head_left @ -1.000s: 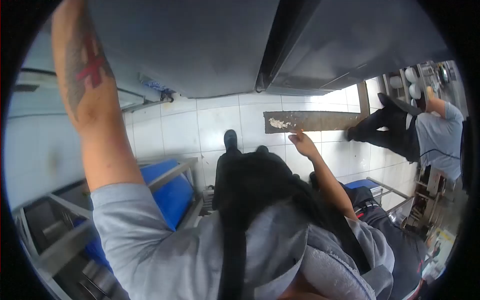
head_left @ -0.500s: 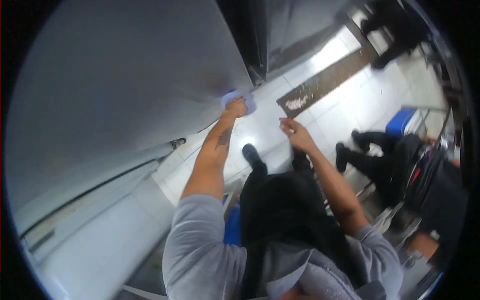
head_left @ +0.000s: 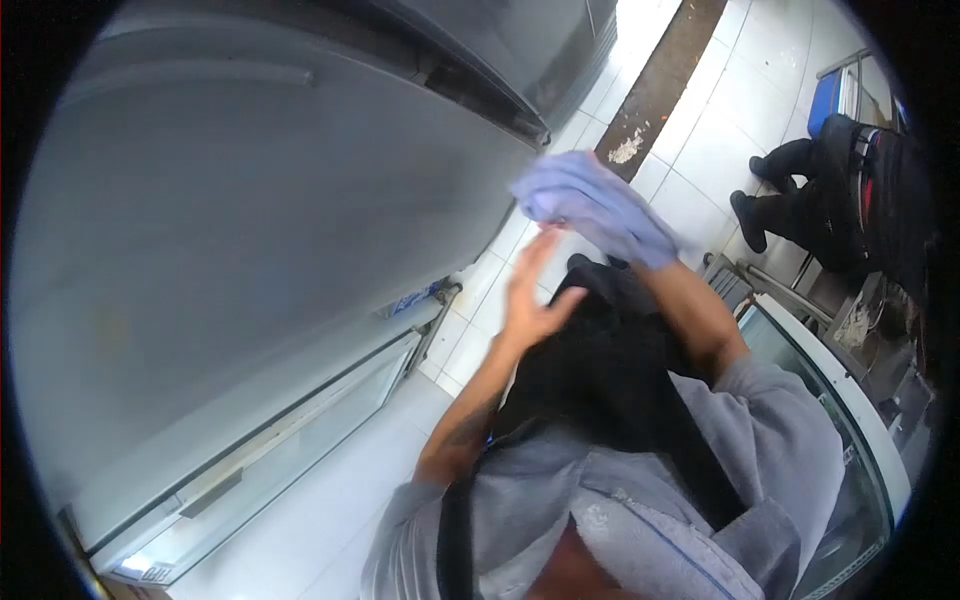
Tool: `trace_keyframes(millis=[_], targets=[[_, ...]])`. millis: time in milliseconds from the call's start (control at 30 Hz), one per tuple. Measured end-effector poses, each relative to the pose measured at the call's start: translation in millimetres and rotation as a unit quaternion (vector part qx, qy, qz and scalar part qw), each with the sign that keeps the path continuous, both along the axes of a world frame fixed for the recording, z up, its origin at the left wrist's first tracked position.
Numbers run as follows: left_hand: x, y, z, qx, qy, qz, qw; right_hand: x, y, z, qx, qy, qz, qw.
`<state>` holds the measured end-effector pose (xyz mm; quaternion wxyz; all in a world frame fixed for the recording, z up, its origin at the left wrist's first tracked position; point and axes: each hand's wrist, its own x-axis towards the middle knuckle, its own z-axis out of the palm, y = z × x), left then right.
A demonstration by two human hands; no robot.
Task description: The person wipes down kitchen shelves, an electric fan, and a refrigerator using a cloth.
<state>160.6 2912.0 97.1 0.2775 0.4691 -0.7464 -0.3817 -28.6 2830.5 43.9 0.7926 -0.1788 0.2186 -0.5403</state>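
Observation:
A lavender cloth (head_left: 605, 205) is bunched up and draped over my right hand, hiding nearly all of its fingers; only the right wrist and forearm (head_left: 690, 300) show plainly below it. The hand carries the cloth in the air in front of me. Just under the cloth's left end is my left hand (head_left: 535, 305), slightly blurred, with thumb and fingers apart and nothing held. Its fingertips come close to the cloth; whether they touch it I cannot tell. To the left stands a large grey panel (head_left: 280, 220), its surface faintly smudged.
Along the panel's lower side runs a glass-fronted frame (head_left: 300, 440). A glass-topped case (head_left: 830, 390) stands close on my right. Beyond it is a person in dark clothes (head_left: 850, 200) near a blue box (head_left: 825, 100). A brown strip (head_left: 660, 85) crosses the white tiled floor (head_left: 720, 110).
The cloth, pressed to the panel under my left hand before, is now over my right hand. My left hand has come back off the panel and opened. The view has turned and shifted.

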Motion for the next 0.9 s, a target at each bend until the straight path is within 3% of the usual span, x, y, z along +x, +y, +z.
trace_keyframes(millis=[67, 167, 267, 333, 367, 400, 433, 467, 500, 533, 567, 600, 667, 733, 867, 900], targets=[[69.1, 13.0, -38.4, 0.037, 0.002, 0.076, 0.996, 29.9, -34.8, 21.7, -0.065, -0.035, -0.011, 0.997], [154.5, 60.3, -85.4, 0.192, 0.004, 0.236, 0.953, 78.0, -65.7, 49.8, -0.137, -0.044, -0.041, 0.989], [227.7, 123.6, -136.1, 0.231, -0.099, 0.268, 0.93, 124.6, -85.0, 109.9, -0.18, 0.057, -0.113, 0.976], [263.3, 144.7, -149.2, 0.286, -0.181, 0.261, 0.904, 182.1, -113.4, 105.6, -0.273, 0.268, -0.309, 0.871], [296.9, 154.5, -168.2, 0.242, -0.195, 0.208, 0.928, 202.4, -121.2, 107.4, -0.317, 0.35, -0.366, 0.802], [345.4, 169.0, -206.2, 0.232, -0.136, 0.193, 0.944, 222.5, -128.6, 110.4, -0.343, 0.427, -0.428, 0.719], [351.0, 155.6, -185.7, 0.184, -0.203, 0.137, 0.952, 224.1, -119.5, 121.7, -0.351, 0.435, -0.394, 0.73], [363.8, 149.8, -158.8, 0.233, -0.208, 0.171, 0.935, 248.0, -131.7, 112.2, -0.386, 0.43, -0.401, 0.711], [362.9, 126.0, -167.3, 0.277, -0.185, 0.184, 0.925, 267.8, -134.7, 110.7, -0.387, 0.443, -0.406, 0.699], [403.6, 116.2, -221.6, 0.244, -0.118, 0.173, 0.947, 286.3, -137.4, 108.6, -0.386, 0.5, -0.439, 0.639], [449.2, 127.8, -265.7, 0.229, -0.057, 0.169, 0.957, 308.7, -132.6, 98.6, -0.37, 0.553, -0.459, 0.589], [435.0, 101.7, -232.8, 0.336, -0.113, 0.24, 0.904, 335.2, -127.1, 80.7, -0.358, 0.554, -0.359, 0.66], [513.0, 127.4, -301.8, 0.37, -0.143, 0.24, 0.886, 339.7, -127.8, 58.2, -0.36, 0.552, -0.404, 0.634], [502.7, 125.2, -253.6, 0.466, -0.046, 0.292, 0.834, 340.0, -145.6, 24.2, -0.314, 0.532, -0.468, 0.632], [486.4, 88.0, -197.7, 0.507, -0.126, 0.249, 0.816, 336.3, -187.7, -143.8, 0.004, 0.551, -0.411, 0.726], [484.2, 79.4, -196.0, 0.505, -0.144, 0.244, 0.816, 328.2, -200.8, -218.3, 0.042, 0.642, -0.381, 0.663]])
